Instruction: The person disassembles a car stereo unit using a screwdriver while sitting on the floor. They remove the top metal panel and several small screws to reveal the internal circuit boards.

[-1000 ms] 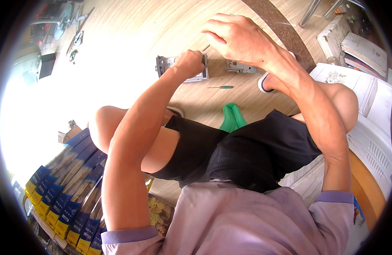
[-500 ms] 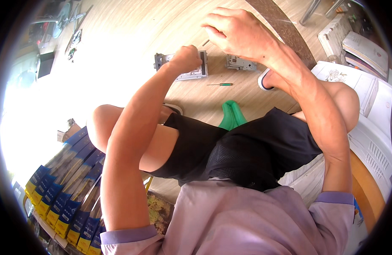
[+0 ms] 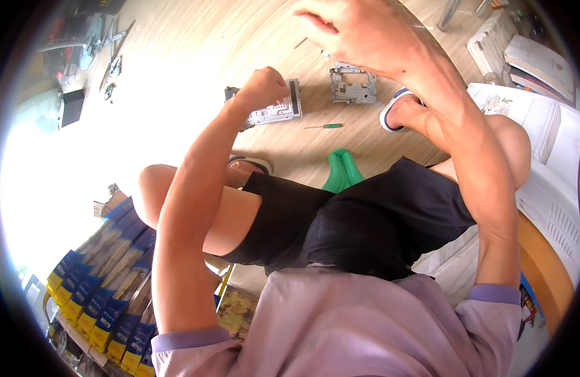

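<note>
My left hand [image 3: 263,88] is closed, its fingers curled down over the silver metal device housing [image 3: 274,113], which has a dark strip along its right end and lies on the floor. Higher and to the right, my right hand [image 3: 359,31] hovers with curled fingers above the floor. Whatever those fingers may hold is hidden by the hand. Below the right wrist lies a flat metal bracket frame [image 3: 354,94] with a square opening. A screwdriver with a green handle [image 3: 332,126] rests on the floor between the two metal parts and my legs.
A green padded object [image 3: 342,171] shows between my legs. Several blue and yellow packs [image 3: 95,311] stand in a row at lower left. White panels [image 3: 522,119] lie to the right beside my knee. A dark box-shaped thing [image 3: 72,107] sits at far left in glare.
My right hand has moved up and away from me, showing more of the bracket frame. The housing under my left hand has turned slightly, and that hand has shifted a little left.
</note>
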A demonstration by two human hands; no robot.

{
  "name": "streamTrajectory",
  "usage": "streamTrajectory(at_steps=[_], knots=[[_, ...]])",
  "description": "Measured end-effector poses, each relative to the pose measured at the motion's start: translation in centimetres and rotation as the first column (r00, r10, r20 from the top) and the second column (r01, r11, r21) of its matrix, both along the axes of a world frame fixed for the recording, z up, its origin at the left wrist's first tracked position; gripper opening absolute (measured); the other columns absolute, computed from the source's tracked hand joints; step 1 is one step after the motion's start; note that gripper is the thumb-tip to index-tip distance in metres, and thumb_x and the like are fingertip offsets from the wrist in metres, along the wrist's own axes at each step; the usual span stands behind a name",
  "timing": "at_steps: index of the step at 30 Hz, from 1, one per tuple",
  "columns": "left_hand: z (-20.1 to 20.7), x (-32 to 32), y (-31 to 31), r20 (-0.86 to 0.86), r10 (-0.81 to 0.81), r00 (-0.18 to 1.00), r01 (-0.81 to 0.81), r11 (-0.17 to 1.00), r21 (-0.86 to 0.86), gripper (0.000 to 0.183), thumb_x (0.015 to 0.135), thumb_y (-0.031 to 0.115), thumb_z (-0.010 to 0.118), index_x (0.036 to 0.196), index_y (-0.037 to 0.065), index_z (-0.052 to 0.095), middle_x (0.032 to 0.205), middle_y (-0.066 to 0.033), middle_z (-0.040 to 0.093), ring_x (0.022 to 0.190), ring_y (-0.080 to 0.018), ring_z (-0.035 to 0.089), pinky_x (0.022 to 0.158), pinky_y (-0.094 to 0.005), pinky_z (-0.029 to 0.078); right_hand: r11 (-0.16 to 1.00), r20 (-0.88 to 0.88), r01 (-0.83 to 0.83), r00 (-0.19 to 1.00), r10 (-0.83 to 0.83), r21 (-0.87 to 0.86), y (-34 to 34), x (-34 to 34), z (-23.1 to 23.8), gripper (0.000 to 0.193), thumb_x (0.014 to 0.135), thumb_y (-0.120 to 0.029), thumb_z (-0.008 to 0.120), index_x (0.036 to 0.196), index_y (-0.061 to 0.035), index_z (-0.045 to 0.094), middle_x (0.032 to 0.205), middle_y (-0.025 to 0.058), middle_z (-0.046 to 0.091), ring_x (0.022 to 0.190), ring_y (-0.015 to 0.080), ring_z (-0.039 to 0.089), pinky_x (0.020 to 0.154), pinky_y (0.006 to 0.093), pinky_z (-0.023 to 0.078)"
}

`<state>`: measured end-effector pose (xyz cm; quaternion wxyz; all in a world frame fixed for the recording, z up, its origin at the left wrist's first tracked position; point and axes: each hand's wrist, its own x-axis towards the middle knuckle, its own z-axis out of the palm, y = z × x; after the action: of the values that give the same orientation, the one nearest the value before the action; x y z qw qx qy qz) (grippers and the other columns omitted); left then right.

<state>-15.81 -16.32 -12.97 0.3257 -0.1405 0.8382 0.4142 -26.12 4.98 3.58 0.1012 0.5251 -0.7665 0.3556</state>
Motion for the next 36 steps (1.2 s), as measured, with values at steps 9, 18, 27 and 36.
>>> streamTrajectory(at_steps=[9,18,27,36], knots=[[-2.3,-8.4,1.8,-0.111,0.365,0.924,-0.315,0.894,0.32,0.025,0.089,0.013,0.068,0.098,-0.011,0.067,0.086,-0.015,0.069,0.079,-0.0217,0.07,0.075,-0.0337,0.061,0.806,0.093,0.568,0.823,-0.56,-0.17,7.4,-0.8,7.4,0.01,0.083,0.003,0.066,0.093,0.0029,0.069,0.075,0.0108,0.069,0.062,0.0159,0.067,0.059,0.026,0.053],[-14.0,-15.0,13.0,0.205,0.607,0.767,-0.625,0.636,0.453,0.017,0.082,0.004,0.068,0.084,-0.012,0.063,0.081,-0.0189,0.067,0.07,-0.0268,0.07,0.067,-0.0356,0.064,0.687,0.213,0.717,0.694,-0.688,-0.118,16.0,-3.3,6.2,0.01,0.084,0.0,0.066,0.094,0.0034,0.069,0.074,0.0093,0.068,0.06,0.0144,0.064,0.056,0.0252,0.051],[-18.6,-17.3,11.6,0.124,0.646,0.753,-0.649,0.699,0.299,0.014,0.08,0.003,0.066,0.075,-0.01,0.063,0.071,-0.0162,0.065,0.059,-0.0223,0.066,0.054,-0.0321,0.06,0.704,0.335,0.71,0.663,-0.67,0.002,16.9,-2.4,5.1,0.012,0.086,-0.004,0.066,0.094,0.0041,0.068,0.074,0.0089,0.067,0.059,0.0128,0.062,0.054,0.0247,0.05],[-18.1,-17.2,10.3,0.184,0.6,0.778,-0.626,0.719,0.301,0.017,0.086,0.007,0.068,0.086,-0.01,0.064,0.079,-0.0165,0.068,0.068,-0.0247,0.07,0.064,-0.0341,0.063,0.759,0.383,0.651,0.702,-0.601,-0.002,15.3,-3.4,6.3,0.015,0.087,-0.008,0.066,0.093,0.0049,0.068,0.075,0.0084,0.066,0.058,0.0112,0.06,0.052,0.0243,0.049]])
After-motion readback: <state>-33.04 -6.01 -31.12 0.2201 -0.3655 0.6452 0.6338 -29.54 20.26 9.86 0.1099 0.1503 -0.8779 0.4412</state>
